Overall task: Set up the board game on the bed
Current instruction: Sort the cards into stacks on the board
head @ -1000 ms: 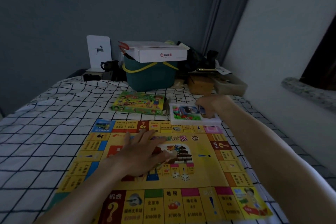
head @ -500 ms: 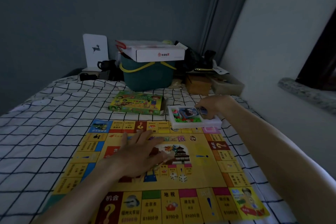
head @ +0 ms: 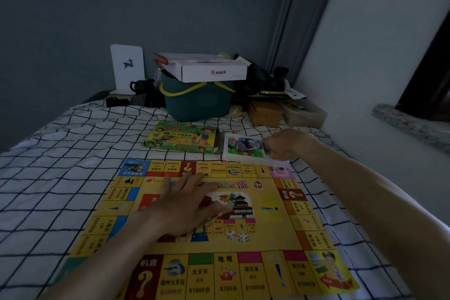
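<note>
Fingers of the left hand (head: 185, 209) lie spread flat on the game board (head: 280, 224), likely pinning it smooth on the checked bed (head: 48, 178). Right hand (head: 287, 145) curls at the piece tray (head: 243, 151); what it pinches, I cannot tell. Both hands have barely shifted since earlier.

Left hand (head: 187, 204) flat on game board (head: 280, 234); right hand (head: 285, 145) at tray (head: 243, 157).
</note>
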